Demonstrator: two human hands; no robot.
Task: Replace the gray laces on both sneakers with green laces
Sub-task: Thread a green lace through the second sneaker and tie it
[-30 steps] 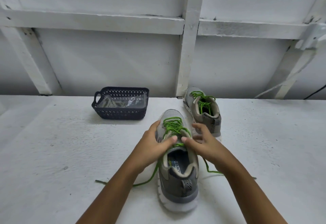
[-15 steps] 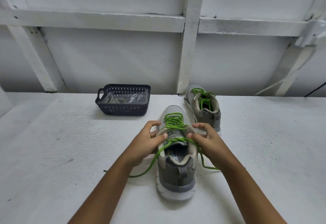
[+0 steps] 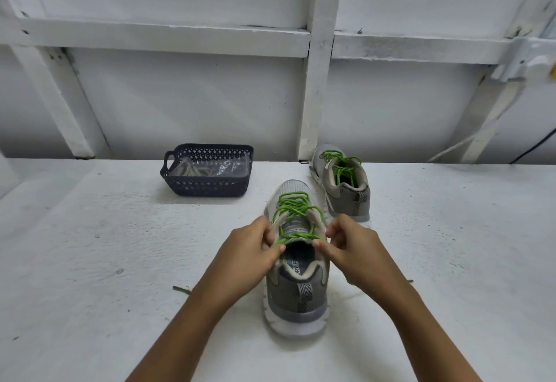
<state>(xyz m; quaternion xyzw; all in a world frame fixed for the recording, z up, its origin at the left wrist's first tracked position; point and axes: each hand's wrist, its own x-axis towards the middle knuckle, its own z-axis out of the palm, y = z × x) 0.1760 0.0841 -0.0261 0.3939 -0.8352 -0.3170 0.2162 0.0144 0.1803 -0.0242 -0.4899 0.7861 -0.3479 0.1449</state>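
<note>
A white, rough-painted bench [image 3: 90, 261] stands against a white wall [image 3: 180, 95] braced with painted beams. At the middle of the bench sits the near sneaker [image 3: 296, 291], gray, heel toward the camera, its green lace [image 3: 293, 205] threaded up the eyelets. The left hand [image 3: 246, 249] pinches the lace at the top eyelet on its side, fingers curled; the right hand [image 3: 358, 249] pinches it on the opposite side the same way. A loose lace end [image 3: 182, 290] lies on the bench left of the left forearm. Just behind and to the right stands the far sneaker [image 3: 346, 195], laced with a second green lace [image 3: 341, 165]. Further left, a dark perforated basket [image 3: 207, 186] holds a clear plastic bag [image 3: 207, 168].
</note>
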